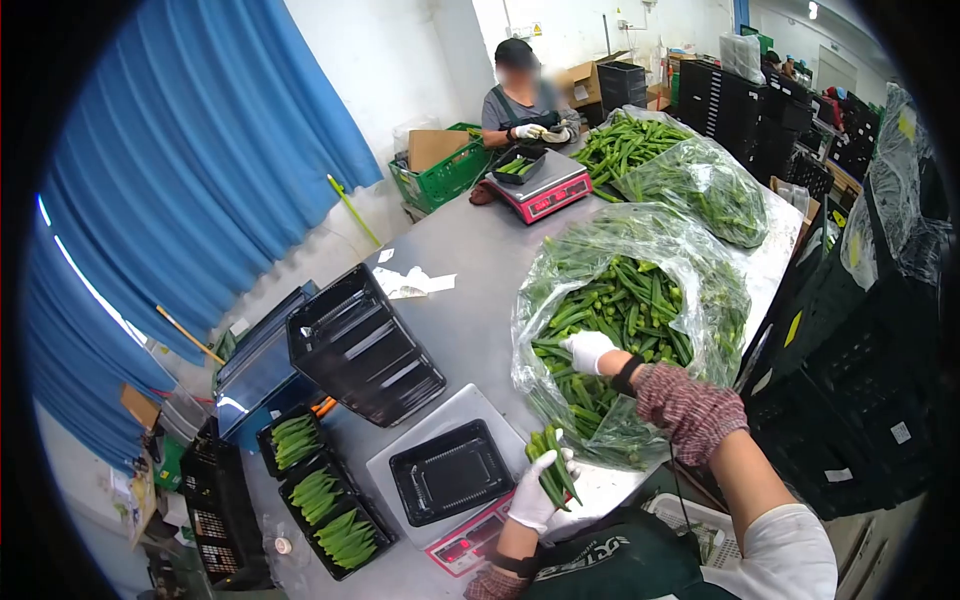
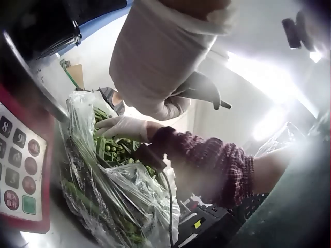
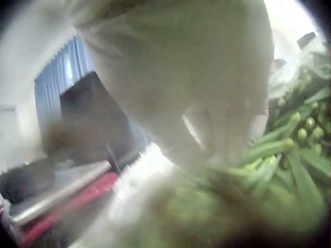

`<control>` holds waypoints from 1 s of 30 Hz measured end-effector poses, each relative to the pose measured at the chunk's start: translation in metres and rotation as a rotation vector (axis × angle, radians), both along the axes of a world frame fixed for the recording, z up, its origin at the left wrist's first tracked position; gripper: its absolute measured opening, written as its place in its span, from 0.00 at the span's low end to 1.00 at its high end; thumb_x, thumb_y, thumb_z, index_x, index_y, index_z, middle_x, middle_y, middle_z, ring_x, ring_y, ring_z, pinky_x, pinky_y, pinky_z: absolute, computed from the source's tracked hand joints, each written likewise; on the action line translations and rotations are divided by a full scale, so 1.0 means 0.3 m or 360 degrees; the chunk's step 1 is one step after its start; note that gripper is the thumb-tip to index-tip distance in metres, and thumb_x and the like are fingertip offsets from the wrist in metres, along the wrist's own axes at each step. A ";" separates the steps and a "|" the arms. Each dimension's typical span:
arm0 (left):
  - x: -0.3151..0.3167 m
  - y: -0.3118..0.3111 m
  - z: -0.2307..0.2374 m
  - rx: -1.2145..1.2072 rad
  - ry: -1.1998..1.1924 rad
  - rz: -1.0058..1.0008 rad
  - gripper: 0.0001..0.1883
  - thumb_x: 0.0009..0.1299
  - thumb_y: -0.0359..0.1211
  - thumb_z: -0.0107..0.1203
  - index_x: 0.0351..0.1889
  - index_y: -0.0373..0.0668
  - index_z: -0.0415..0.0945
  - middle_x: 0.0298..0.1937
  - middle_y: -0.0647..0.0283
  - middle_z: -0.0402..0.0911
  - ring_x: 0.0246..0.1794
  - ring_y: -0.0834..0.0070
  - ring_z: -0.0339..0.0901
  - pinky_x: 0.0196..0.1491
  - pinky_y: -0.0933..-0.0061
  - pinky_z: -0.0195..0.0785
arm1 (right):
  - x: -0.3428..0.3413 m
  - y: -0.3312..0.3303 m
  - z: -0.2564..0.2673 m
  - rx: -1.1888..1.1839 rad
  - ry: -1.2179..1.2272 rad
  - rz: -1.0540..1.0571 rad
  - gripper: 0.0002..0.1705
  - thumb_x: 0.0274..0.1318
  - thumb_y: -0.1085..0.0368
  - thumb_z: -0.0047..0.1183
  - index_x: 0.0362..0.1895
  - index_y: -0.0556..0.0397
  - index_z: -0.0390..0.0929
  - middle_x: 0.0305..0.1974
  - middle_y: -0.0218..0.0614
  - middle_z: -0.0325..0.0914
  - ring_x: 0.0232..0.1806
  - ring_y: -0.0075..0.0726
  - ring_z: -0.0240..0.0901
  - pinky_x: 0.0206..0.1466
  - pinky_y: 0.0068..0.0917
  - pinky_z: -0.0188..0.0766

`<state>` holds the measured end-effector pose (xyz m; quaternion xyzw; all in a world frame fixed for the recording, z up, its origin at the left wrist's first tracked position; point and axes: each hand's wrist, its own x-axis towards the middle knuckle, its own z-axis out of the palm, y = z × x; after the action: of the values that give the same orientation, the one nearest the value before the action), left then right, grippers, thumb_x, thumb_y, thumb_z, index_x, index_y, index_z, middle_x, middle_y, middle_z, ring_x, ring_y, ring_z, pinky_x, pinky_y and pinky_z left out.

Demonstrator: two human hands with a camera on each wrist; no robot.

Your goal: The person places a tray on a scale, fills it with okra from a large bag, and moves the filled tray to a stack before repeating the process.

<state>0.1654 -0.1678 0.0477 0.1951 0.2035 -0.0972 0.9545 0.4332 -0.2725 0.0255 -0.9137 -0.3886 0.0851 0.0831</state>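
Left hand (image 1: 535, 494), head view, grips okra pods (image 1: 549, 474), black tray (image 1: 450, 471) just left; right hand (image 1: 591, 351) touches loose okra (image 1: 635, 305) in the bag (image 1: 712, 262) beyond. Left-wrist view: apparently a gathering step. Right-wrist view: blurred, right grip unclear; next likely needs pinching pods.

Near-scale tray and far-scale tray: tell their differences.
The near tray is empty; the far tray holds okra. The near tray looks larger in the head view, the far tray smaller. The near tray lies by the left hand, the far tray by another person. Both are black, on scales.
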 end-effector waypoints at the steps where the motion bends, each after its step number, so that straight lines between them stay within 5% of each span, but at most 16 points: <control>1: -0.001 0.002 -0.004 -0.0013 -0.0045 -0.0008 0.26 0.69 0.31 0.49 0.65 0.39 0.60 0.38 0.62 0.74 0.35 0.72 0.72 0.48 0.68 0.69 | 0.019 0.021 -0.048 -0.0126 0.0035 0.0047 0.15 0.46 0.69 0.48 0.41 0.52 0.79 0.38 0.47 0.81 0.39 0.53 0.78 0.40 0.42 0.75; 4: -0.002 0.033 -0.037 -0.0051 -0.0121 -0.0059 0.25 0.70 0.31 0.49 0.66 0.43 0.61 0.40 0.62 0.75 0.38 0.73 0.73 0.49 0.68 0.69 | 0.099 0.063 -0.288 -0.0070 0.0065 -0.0121 0.20 0.41 0.63 0.56 0.43 0.53 0.79 0.39 0.46 0.81 0.42 0.52 0.79 0.42 0.40 0.76; 10: 0.016 0.031 0.009 -0.0148 -0.0049 0.0012 0.26 0.71 0.37 0.46 0.66 0.41 0.61 0.49 0.56 0.76 0.46 0.67 0.75 0.56 0.63 0.68 | 0.118 0.012 -0.172 -0.0300 0.0534 0.0136 0.30 0.35 0.59 0.64 0.49 0.49 0.77 0.43 0.46 0.81 0.44 0.52 0.78 0.43 0.40 0.75; 16: 0.025 0.021 0.059 -0.0071 0.0005 0.0101 0.29 0.71 0.46 0.42 0.65 0.36 0.62 0.57 0.51 0.73 0.56 0.60 0.73 0.63 0.56 0.63 | 0.024 -0.037 -0.070 -0.0493 0.0172 0.0189 0.25 0.38 0.57 0.63 0.45 0.50 0.77 0.37 0.45 0.82 0.40 0.51 0.79 0.40 0.40 0.74; 20: 0.010 0.023 0.037 -0.0227 -0.0005 0.0126 0.31 0.72 0.50 0.40 0.65 0.38 0.62 0.59 0.50 0.72 0.58 0.58 0.70 0.67 0.51 0.57 | -0.037 -0.143 0.129 -0.0123 -0.0214 0.0059 0.22 0.34 0.58 0.61 0.39 0.49 0.76 0.29 0.42 0.79 0.32 0.51 0.77 0.36 0.41 0.73; 23: 0.024 0.008 0.031 -0.0244 0.0020 0.0097 0.34 0.72 0.56 0.38 0.66 0.39 0.61 0.61 0.48 0.70 0.61 0.56 0.68 0.68 0.49 0.54 | -0.165 -0.178 0.330 0.0370 -0.0147 0.0351 0.24 0.36 0.59 0.62 0.43 0.47 0.77 0.32 0.41 0.79 0.36 0.49 0.78 0.37 0.41 0.74; 27: 0.041 -0.018 0.028 -0.0303 -0.0153 -0.0063 0.41 0.70 0.63 0.34 0.69 0.41 0.56 0.65 0.48 0.65 0.65 0.54 0.64 0.69 0.46 0.50 | -0.354 -0.161 0.456 0.0410 -0.0183 0.0817 0.27 0.38 0.61 0.60 0.49 0.42 0.73 0.36 0.33 0.74 0.41 0.41 0.72 0.44 0.36 0.69; 30: 0.041 -0.018 0.029 -0.0325 -0.0189 -0.0071 0.42 0.70 0.64 0.32 0.70 0.42 0.53 0.67 0.49 0.62 0.66 0.52 0.62 0.69 0.44 0.49 | -0.441 -0.144 0.426 0.0158 -0.0265 0.1121 0.33 0.40 0.57 0.60 0.56 0.41 0.70 0.50 0.31 0.72 0.46 0.38 0.71 0.45 0.35 0.68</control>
<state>0.1777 -0.1732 0.0564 0.1067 0.1312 -0.1271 0.9774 0.3009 -0.3156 0.1532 -0.7224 -0.6886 0.0147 0.0610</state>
